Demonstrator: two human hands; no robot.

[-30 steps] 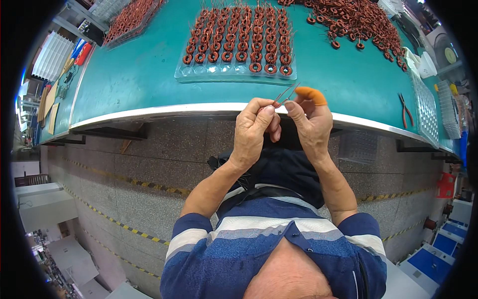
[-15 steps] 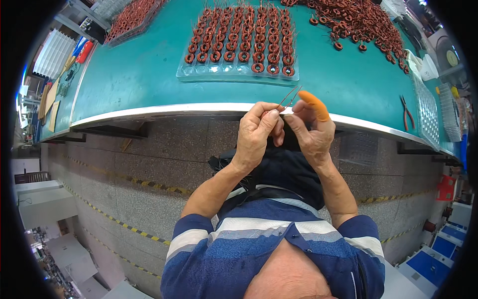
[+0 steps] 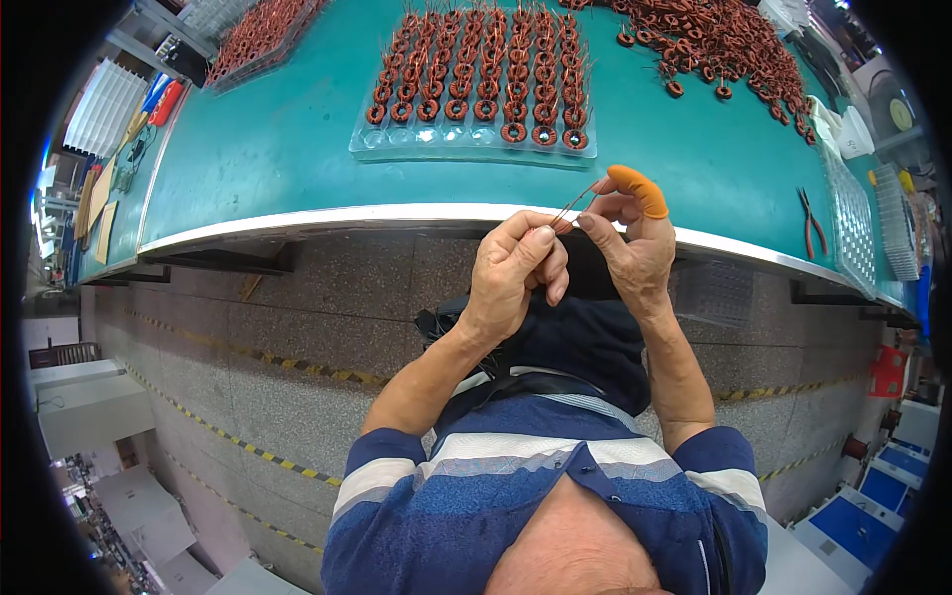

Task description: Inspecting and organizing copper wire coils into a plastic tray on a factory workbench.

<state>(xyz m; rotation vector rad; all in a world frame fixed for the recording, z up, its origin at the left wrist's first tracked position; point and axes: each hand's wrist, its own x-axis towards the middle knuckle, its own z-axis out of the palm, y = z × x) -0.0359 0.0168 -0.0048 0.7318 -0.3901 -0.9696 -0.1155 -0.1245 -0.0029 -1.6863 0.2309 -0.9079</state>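
My left hand (image 3: 508, 270) is closed, pinching a small copper-wound ring coil mostly hidden by its thumb and fingers. Two thin wire leads (image 3: 570, 206) stick out of the grip, up and to the right. An orange finger cot covers the index finger of my right hand (image 3: 635, 243), which is curled at the tips of these leads. The right thumb rests close by the coil, and the other right fingers are bent. Just beyond my hands, a clear plastic tray (image 3: 372, 147) holds rows of similar coils, leads upward, with several bare pockets at its front left.
A large heap of loose coils (image 3: 729, 50) spreads at the back right. Another filled tray (image 3: 223, 74) stands at the far left. Pliers (image 3: 811, 223) lie on the right beside clear trays (image 3: 851, 223). The bench's pale front edge (image 3: 347, 214) passes beneath my hands.
My right index finger has bent down onto the lead tips, and the right hand has shifted slightly right. The leads lean further right. My left hand keeps its hold on the coil.
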